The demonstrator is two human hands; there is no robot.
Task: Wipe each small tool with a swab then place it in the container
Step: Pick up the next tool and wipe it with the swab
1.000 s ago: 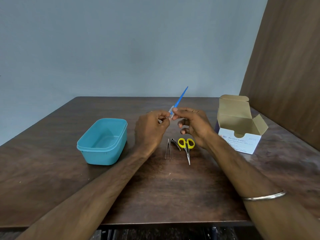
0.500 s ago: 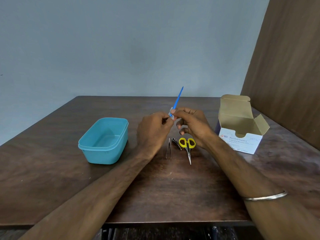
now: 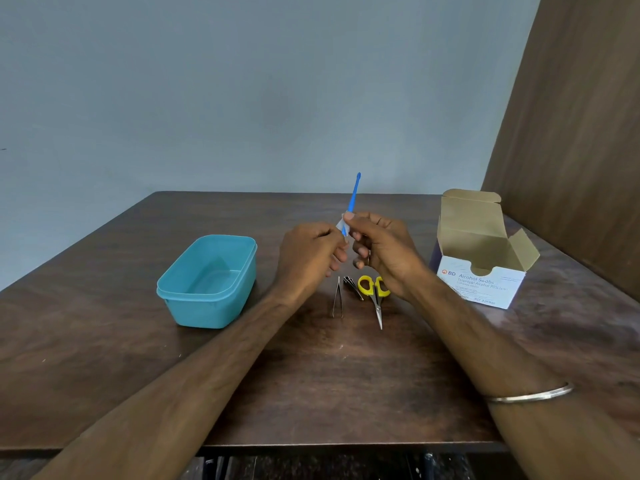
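A thin blue stick tool (image 3: 354, 194) stands nearly upright above the table's middle, between my hands. My left hand (image 3: 308, 258) grips its lower end. My right hand (image 3: 388, 251) pinches a small white swab (image 3: 340, 224) against the stick with thumb and fingers. Below my hands, on the table, lie metal tweezers (image 3: 337, 299), a small nail clipper (image 3: 351, 285) and yellow-handled scissors (image 3: 375, 292). The teal plastic container (image 3: 204, 313) sits open to the left, with nothing visible inside.
An open cardboard box of alcohol swabs (image 3: 481, 282) stands at the right of the dark wooden table (image 3: 329, 375). A brown panel wall rises behind it. A metal bangle (image 3: 530, 396) circles my right wrist.
The blue stick has tipped from a rightward slant to nearly upright. Both hands stayed together around it, shifting slightly.
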